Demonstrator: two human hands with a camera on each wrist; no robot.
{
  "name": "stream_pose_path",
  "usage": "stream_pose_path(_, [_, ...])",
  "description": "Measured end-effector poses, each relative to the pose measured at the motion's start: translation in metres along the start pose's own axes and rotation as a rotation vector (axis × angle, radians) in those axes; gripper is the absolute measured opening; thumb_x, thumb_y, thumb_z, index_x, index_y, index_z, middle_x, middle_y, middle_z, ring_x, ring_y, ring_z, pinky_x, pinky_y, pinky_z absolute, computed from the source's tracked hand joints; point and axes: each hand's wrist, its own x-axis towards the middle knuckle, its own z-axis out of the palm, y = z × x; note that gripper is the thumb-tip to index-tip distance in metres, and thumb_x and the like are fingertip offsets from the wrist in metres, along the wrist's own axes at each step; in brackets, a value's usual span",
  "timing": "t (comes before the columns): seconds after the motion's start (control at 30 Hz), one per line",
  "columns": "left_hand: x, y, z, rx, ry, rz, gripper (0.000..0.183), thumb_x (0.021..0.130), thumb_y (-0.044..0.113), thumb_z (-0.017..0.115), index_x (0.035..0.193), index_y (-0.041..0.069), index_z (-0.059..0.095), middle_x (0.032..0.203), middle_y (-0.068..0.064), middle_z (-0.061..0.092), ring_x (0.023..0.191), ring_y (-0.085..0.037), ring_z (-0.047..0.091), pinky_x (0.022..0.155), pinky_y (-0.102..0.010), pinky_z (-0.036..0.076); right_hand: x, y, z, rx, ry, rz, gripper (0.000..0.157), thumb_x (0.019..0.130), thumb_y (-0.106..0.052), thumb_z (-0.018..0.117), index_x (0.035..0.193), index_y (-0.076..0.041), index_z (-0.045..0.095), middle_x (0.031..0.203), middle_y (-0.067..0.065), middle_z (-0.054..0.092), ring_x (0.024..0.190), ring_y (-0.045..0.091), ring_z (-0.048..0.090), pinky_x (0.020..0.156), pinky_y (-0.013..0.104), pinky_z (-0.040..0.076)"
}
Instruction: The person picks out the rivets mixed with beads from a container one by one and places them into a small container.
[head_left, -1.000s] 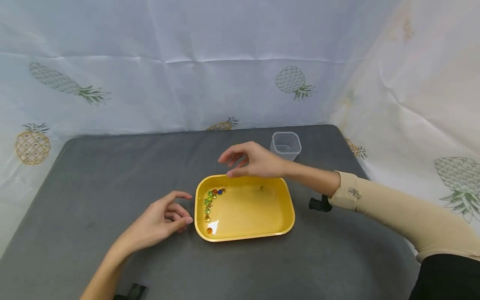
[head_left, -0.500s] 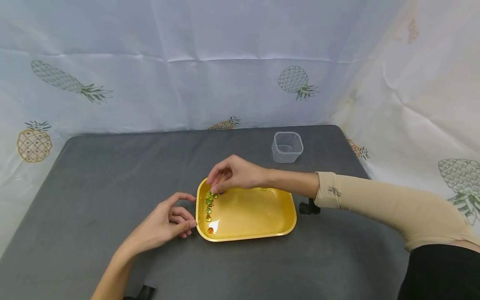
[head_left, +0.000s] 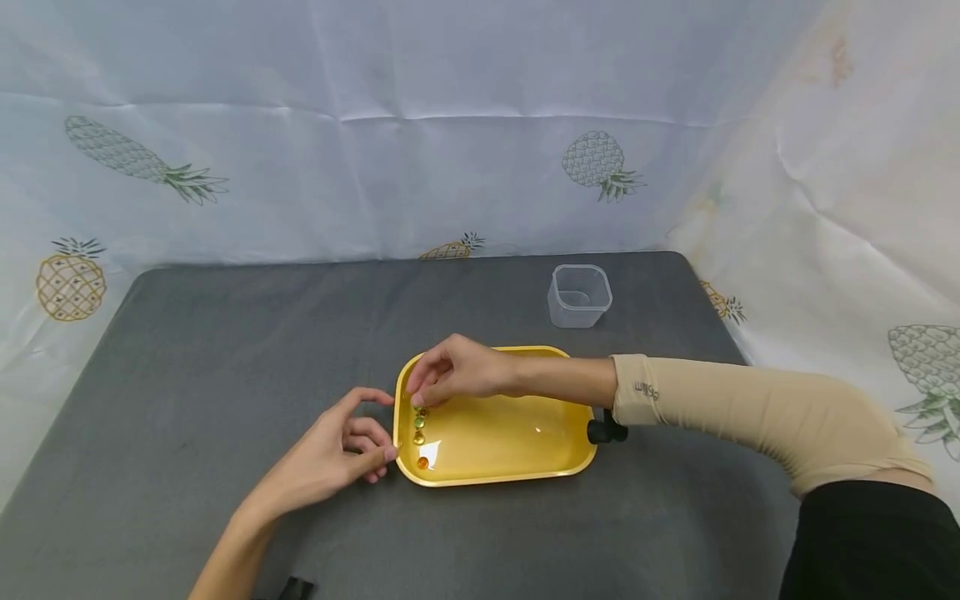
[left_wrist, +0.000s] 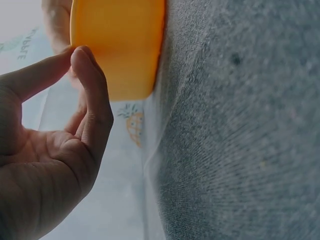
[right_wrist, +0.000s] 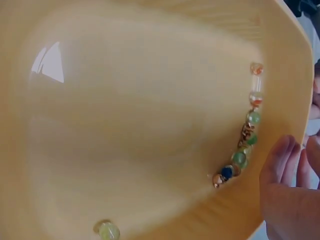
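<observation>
Lower centre, marbles [head_left: 419, 422] look hard, slippery, best pinched by their sides; right hand [head_left: 463, 367] half-curled, grip unclear; left hand [head_left: 333, 450], loosely bent, touches tray [head_left: 510, 442].

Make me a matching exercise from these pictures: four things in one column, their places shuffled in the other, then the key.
Things
1. Left hand
2. Right hand
3. Clear container
4. Blue marble

Places
A. Lying in a row with other marbles
B. Beside the yellow tray, fingertips at its rim
C. On the gray table, beyond the tray and toward the right
D. Reaching in over the tray

Right pairs: 1-B, 2-D, 3-C, 4-A
</observation>
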Motion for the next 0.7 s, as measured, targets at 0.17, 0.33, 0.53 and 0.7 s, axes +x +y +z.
stream_pose_path(0.17, [-0.001,0.0,0.003,-0.021,0.006,-0.011,0.066,0.101,0.01,0.076,0.15,-0.003,0.034,0.098,-0.022,0.073,0.076,-0.02,0.074,0.069,-0.034,0.064,0.003,0.004,0.003,0.028,0.018,0.065,0.022,0.098,-0.009,0.08,0.119,0.0,0.077,0.099,0.011,0.08,0.087,0.01,0.073,0.085,0.023,0.061])
stream_pose_path(0.33, [-0.001,0.002,0.005,-0.015,0.01,-0.013,0.065,0.1,0.011,0.077,0.149,-0.003,0.035,0.097,-0.022,0.072,0.074,-0.02,0.073,0.068,-0.034,0.063,0.005,0.011,0.005,0.061,0.028,0.088,0.022,0.098,-0.006,0.079,0.118,0.001,0.076,0.105,0.019,0.081,0.091,0.016,0.076,0.087,0.026,0.063])
stream_pose_path(0.53, [-0.001,0.004,0.005,-0.011,0.015,-0.021,0.064,0.101,0.012,0.077,0.147,-0.002,0.035,0.096,-0.021,0.071,0.069,-0.017,0.07,0.066,-0.034,0.062,0.008,0.016,0.012,0.061,0.041,0.104,0.019,0.098,-0.002,0.077,0.116,0.003,0.076,0.105,0.018,0.082,0.087,0.013,0.076,0.086,0.028,0.065])
stream_pose_path(0.7, [-0.001,0.004,0.006,-0.017,0.013,-0.028,0.063,0.101,0.011,0.076,0.146,-0.002,0.035,0.096,-0.021,0.07,0.068,-0.016,0.069,0.065,-0.033,0.061,0.01,0.018,0.017,0.065,0.057,0.134,0.02,0.098,0.001,0.076,0.117,0.006,0.076,0.105,0.019,0.082,0.083,0.009,0.075,0.084,0.028,0.066])
